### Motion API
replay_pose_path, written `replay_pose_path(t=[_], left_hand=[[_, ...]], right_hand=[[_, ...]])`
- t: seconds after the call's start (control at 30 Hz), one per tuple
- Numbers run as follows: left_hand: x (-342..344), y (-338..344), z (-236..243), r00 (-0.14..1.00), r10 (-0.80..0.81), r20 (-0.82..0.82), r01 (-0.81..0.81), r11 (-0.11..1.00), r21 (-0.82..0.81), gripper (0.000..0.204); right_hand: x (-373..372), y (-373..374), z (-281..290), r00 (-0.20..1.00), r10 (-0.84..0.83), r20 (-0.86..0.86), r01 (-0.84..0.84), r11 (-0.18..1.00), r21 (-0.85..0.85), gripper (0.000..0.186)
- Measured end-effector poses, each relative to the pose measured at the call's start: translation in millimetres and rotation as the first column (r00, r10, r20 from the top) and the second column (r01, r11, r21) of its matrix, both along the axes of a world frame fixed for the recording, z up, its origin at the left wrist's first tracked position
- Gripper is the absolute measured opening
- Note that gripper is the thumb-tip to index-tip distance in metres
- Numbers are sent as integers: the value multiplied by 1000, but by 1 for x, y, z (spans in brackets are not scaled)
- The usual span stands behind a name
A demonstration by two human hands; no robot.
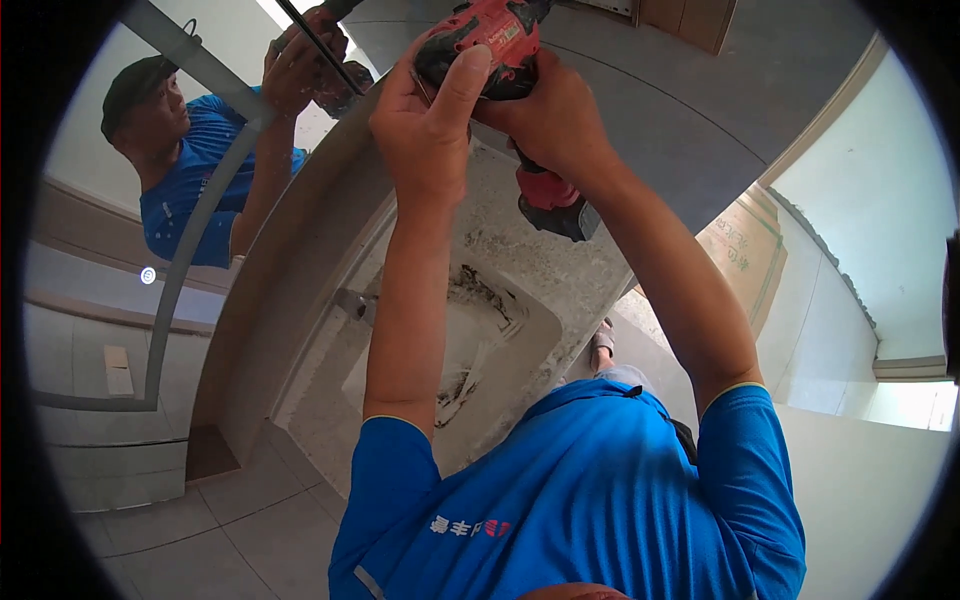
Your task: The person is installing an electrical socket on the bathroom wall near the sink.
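Both my arms reach up and away over a dusty sink. A red and black cordless drill is raised at the top of the view, beside the edge of a mirror. My right hand wraps round the drill's grip, and the battery hangs below that hand. Against the near end of the drill's body rests my left hand, its thumb laid along the casing and its other fingers mostly hidden behind. The drill's front end runs up to the frame's top edge, so its tip cannot be made out.
The mirror on the left, with a pale lit strip, reflects a person in a blue shirt and the drill. A tap stands by the basin, which holds dark smears. Brown board leans at the right, and grey tiles cover the floor.
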State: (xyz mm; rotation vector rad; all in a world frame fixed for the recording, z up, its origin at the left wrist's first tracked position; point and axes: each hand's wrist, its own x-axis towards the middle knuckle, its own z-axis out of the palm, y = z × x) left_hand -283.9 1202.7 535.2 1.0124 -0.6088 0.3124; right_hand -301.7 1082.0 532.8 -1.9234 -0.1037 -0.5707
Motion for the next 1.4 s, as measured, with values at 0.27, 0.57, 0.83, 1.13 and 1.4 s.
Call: replay_pose_path(t=[0.27,0.57,0.83,1.13,1.4], left_hand=[[4,5,7,999,44,2,-44,997,57,32],[1,9,7,996,78,-32,-76,995,72,29],[-3,11,8,995,95,-37,-90,990,111,25],[-4,11,11,990,140,-14,-137,979,148,33],[12,26,19,990,135,-51,-120,966,228,32]], right_hand=[[5,8,0,999,-39,3,39,999,-1,57],[5,13,0,994,-82,75,83,997,-8,56],[-2,13,4,995,-57,81,56,998,14,58],[1,17,0,992,-107,65,105,994,25,61],[9,25,2,994,-104,43,100,991,85,51]])
